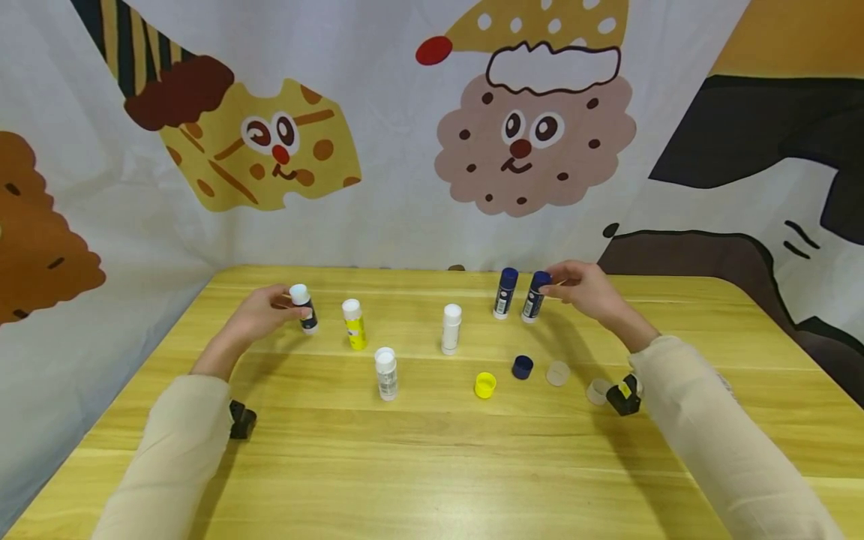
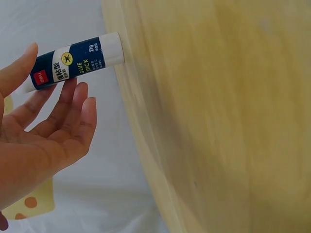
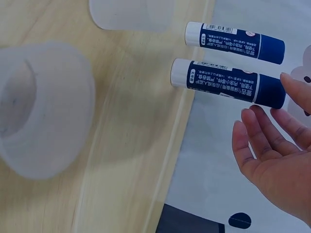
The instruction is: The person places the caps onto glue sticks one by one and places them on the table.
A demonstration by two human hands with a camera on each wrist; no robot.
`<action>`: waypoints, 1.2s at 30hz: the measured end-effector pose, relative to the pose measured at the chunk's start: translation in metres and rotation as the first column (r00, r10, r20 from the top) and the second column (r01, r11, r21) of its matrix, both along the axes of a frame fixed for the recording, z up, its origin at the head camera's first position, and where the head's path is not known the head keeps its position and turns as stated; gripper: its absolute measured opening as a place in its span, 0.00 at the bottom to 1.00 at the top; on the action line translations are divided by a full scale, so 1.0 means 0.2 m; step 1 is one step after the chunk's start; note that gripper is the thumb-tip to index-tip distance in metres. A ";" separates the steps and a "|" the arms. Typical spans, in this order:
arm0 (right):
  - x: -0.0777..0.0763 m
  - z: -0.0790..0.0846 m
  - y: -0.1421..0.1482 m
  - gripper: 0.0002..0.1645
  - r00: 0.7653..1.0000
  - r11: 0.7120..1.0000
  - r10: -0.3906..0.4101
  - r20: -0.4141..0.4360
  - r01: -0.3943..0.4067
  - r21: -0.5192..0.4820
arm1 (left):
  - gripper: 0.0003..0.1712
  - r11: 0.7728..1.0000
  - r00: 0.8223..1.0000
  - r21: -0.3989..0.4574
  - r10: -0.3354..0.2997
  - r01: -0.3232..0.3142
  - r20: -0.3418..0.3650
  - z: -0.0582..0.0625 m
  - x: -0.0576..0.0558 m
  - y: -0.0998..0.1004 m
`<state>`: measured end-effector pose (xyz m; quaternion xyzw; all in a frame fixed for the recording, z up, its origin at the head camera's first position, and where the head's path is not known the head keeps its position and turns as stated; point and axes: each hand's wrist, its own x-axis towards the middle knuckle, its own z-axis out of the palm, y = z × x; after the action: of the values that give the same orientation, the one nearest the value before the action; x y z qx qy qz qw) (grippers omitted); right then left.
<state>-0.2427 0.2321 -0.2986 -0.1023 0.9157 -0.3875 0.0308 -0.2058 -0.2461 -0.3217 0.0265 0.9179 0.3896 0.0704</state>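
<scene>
My left hand [image 1: 259, 319] pinches a navy glue stick [image 1: 307, 313] with a white top near the table's left side. In the left wrist view, the thumb and fingers hold that glue stick [image 2: 73, 60] by its upper end, its white base at the tabletop. At the back right, my right hand [image 1: 583, 289] has thumb and fingers on the blue cap of a navy glue stick [image 1: 532, 300]. In the right wrist view, this capped glue stick [image 3: 218, 82] stands beside a second navy glue stick [image 3: 228, 41], slightly apart from it.
Between the hands stand a yellow glue stick [image 1: 355, 330] and two white ones, one farther back [image 1: 451, 334] and one nearer [image 1: 387, 379]. Loose caps lie at the right: a yellow cap [image 1: 484, 385], a navy cap [image 1: 522, 367] and two whitish caps, one round [image 1: 557, 373], one near the wrist [image 1: 597, 391].
</scene>
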 end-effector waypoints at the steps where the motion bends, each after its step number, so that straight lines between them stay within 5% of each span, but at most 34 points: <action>1: 0.00 0.00 0.00 0.24 1.000 1.000 0.001 -0.003 -0.001 0.003 | 0.33 1.000 1.000 0.001 -0.001 0.001 0.001 0.00 0.00 0.00; 36: 0.11 0.06 0.01 0.23 0.998 0.998 0.047 -0.047 -0.045 0.042 | 0.28 1.000 0.999 0.007 -0.002 0.002 -0.040 -0.01 -0.01 -0.01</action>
<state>-0.2211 0.2346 -0.2869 -0.1318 0.9212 -0.3654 0.0198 -0.2070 -0.2473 -0.3243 0.0355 0.9178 0.3919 0.0523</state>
